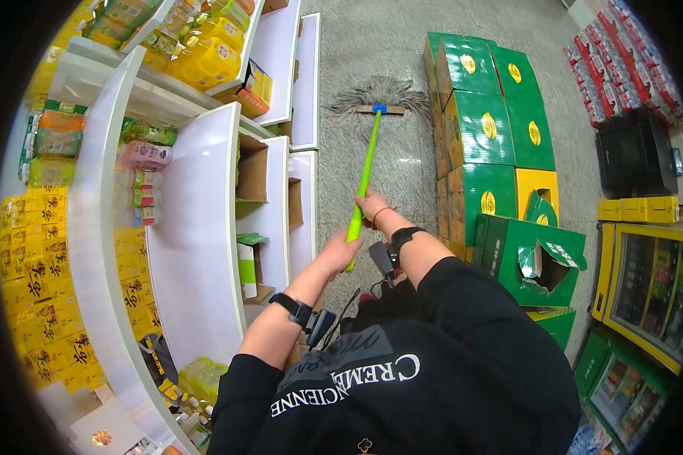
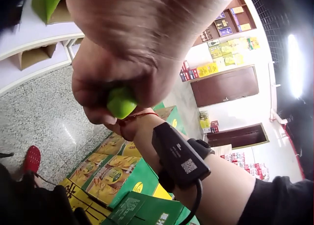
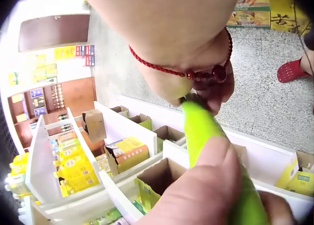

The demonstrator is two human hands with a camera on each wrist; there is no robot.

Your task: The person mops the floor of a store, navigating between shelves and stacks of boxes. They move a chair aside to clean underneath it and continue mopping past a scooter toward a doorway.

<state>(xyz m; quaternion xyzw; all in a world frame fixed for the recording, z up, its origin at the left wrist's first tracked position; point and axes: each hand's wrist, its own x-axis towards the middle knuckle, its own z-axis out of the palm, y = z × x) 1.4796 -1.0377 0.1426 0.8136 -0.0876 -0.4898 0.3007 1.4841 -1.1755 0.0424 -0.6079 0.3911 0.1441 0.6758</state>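
A mop with a lime-green handle point(image 1: 369, 155) reaches forward from the person's body. Its grey string head point(image 1: 379, 92) lies spread on the speckled floor, joined by a blue clamp and a brown bar. The left hand point(image 1: 337, 252) grips the handle near its butt end, which pokes out of the fist in the left wrist view. Farther up, the right hand point(image 1: 372, 206) wraps round the same handle, a red cord bracelet point(image 3: 164, 69) on that wrist. In the right wrist view the left thumb lies along the green handle.
White shelves point(image 1: 197, 205) with bottles and open cartons line the left side. Stacked green boxes point(image 1: 486, 125) border the aisle on the right, a torn green carton point(image 1: 535, 262) nearest the person. The grey floor point(image 1: 372, 45) runs ahead between them.
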